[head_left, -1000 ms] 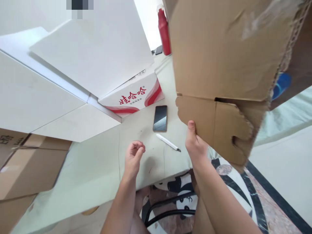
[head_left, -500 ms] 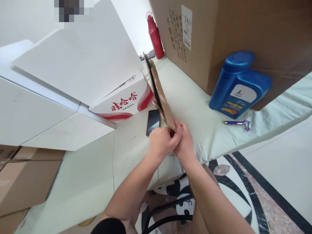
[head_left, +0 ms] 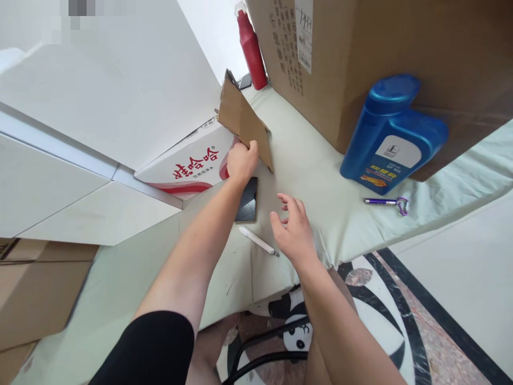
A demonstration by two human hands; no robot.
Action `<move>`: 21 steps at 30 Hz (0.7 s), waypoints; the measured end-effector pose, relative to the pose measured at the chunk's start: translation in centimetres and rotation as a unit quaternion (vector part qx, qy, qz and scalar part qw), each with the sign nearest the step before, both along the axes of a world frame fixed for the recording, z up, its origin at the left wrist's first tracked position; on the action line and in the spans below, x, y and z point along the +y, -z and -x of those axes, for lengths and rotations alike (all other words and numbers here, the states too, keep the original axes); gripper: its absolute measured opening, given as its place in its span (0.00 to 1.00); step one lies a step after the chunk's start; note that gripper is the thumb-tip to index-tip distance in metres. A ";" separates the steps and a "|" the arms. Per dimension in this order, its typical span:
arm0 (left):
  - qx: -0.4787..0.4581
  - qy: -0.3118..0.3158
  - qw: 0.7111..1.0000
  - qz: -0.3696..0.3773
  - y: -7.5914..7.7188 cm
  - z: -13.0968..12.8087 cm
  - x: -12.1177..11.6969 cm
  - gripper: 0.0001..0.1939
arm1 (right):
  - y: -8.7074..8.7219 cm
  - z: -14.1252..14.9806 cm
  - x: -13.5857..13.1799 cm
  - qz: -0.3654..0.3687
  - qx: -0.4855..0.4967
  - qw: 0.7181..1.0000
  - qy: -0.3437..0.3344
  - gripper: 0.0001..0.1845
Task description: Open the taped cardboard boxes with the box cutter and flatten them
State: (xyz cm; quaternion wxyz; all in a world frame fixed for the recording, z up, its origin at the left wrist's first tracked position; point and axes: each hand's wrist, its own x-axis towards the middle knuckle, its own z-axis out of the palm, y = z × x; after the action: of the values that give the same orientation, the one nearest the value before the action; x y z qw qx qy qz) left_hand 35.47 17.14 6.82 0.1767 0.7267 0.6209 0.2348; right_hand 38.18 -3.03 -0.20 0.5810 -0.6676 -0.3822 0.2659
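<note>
Flattened cardboard (head_left: 245, 118) has moved farther from us, beside the red-and-white carton (head_left: 192, 167), our left hand (head_left: 242, 160) gripping its lower edge, probably to steady its tilt, while our right hand (head_left: 295, 231) hangs empty, half-open.

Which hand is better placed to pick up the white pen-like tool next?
Likely the right hand: open, empty and close to the white tool, while the left hand holds cardboard.

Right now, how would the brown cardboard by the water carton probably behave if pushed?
The brown cardboard is probably light for its size, since it looks like thin sheet. It seems fairly stiff, its broad face looking nearly flat with the left hand at one edge. Its jutting far edges might flex or catch.
</note>
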 end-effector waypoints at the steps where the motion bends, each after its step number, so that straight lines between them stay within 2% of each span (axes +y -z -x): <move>1: -0.002 0.001 1.000 0.003 0.0 -0.1 0.1 0.18 | 0.0 0.0 0.0 0.000 0.006 1.000 -0.003 0.24; 9: 0.014 0.007 1.000 0.002 0.6 -0.7 0.0 0.21 | -0.1 0.2 0.3 0.001 0.066 0.998 0.009 0.21; 13: 0.018 0.004 1.000 0.002 0.1 -1.4 0.3 0.23 | -0.3 0.3 0.4 0.006 0.098 0.995 0.003 0.21; 17: 0.036 0.051 0.998 0.020 -0.4 -0.8 -1.2 0.27 | -0.6 -0.1 0.4 0.018 0.119 0.993 -0.004 0.20; 19: -0.004 0.089 0.995 0.038 0.0 0.9 -3.1 0.29 | -0.8 -0.6 0.3 0.021 0.123 0.992 -0.005 0.20; 21: -0.141 0.143 0.970 0.139 0.9 3.8 -5.6 0.32 | -0.9 -1.1 0.3 0.026 0.123 0.992 0.000 0.18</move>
State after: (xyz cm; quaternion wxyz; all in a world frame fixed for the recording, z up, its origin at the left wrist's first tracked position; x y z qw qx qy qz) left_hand 31.64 11.56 5.93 0.3940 0.7356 0.5059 0.2187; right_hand 39.30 -2.74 0.68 0.6056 -0.6448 -0.3009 0.3562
